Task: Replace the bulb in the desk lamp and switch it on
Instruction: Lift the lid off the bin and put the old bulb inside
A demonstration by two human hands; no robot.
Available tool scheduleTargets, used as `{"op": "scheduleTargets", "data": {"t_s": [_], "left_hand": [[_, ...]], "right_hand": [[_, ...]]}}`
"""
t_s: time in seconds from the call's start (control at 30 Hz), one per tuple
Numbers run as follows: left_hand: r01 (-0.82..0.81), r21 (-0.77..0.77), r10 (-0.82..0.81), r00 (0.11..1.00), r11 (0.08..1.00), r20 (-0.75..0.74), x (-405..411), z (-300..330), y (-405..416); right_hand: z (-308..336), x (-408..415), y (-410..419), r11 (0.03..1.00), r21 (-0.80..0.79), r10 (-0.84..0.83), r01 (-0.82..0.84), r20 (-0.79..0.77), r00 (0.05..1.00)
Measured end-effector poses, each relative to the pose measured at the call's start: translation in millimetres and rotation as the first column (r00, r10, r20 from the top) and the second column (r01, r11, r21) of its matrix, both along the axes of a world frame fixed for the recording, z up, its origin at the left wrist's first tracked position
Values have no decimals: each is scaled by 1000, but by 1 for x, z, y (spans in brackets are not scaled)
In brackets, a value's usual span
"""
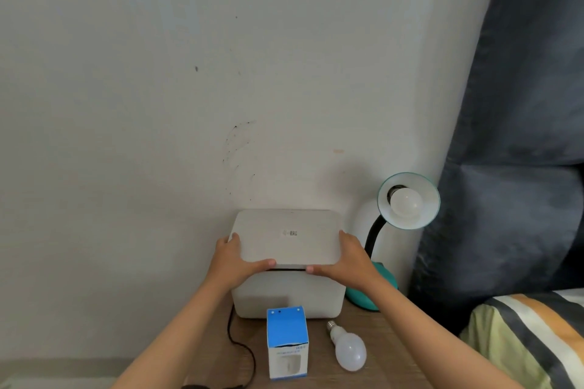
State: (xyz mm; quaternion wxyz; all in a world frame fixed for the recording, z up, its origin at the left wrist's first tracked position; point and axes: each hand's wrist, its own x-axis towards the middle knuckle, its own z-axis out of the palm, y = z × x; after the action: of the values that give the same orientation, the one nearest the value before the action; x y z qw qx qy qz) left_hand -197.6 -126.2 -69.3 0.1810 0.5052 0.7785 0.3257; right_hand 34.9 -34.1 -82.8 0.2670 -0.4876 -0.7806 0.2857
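Note:
A teal desk lamp (373, 294) with a black gooseneck stands at the back right of the wooden table; its shade (423, 199) faces me with a white bulb (406, 204) in the socket, unlit. A loose white bulb (349, 352) lies on the table in front. A blue and white bulb box (287, 343) stands upright beside it. A white storage box (287, 297) sits against the wall. My left hand (240, 260) and my right hand (343, 257) grip the two sides of its white lid (287, 235), which is lifted at the front edge.
A black cable (241, 347) runs across the wooden table (388, 354) left of the bulb box. A dark curtain (512, 136) hangs at the right. A striped bedcover (537, 331) lies at the lower right. The white wall is close behind.

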Motion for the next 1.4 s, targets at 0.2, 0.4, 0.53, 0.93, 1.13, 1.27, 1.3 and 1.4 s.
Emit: {"op": "scheduleTargets", "data": {"t_s": [0.2,0.4,0.53,0.93,1.13,1.27,1.3,1.4], "left_hand": [[8,81,-7,1000,997,-9,10,24,-13],[-19,175,16,1000,984,18,43,25,-62],[-48,168,41,998,985,41,75,4,-109],[-18,45,16,999,999,41,159,-97,-254],[-23,-156,24,1000,988,2,173,-127,-273],[-35,-227,26,999,973,-43,174,-136,-273],[-34,-233,21,998,972,-60,174,-137,-273],[-18,-278,-6,996,961,-84,170,-138,-266]], "right_hand": [[25,9,-16,997,75,0,4,-63,998],[35,40,-60,983,177,-23,39,-92,995],[25,70,-105,977,209,-37,51,-72,997],[-77,153,-248,998,63,3,-4,11,1000],[-118,160,-275,991,-116,-55,73,153,987],[-128,156,-277,989,-126,-51,72,165,985],[-128,155,-276,989,-131,-52,75,172,984],[-128,150,-267,986,-100,-107,132,227,968]]}}
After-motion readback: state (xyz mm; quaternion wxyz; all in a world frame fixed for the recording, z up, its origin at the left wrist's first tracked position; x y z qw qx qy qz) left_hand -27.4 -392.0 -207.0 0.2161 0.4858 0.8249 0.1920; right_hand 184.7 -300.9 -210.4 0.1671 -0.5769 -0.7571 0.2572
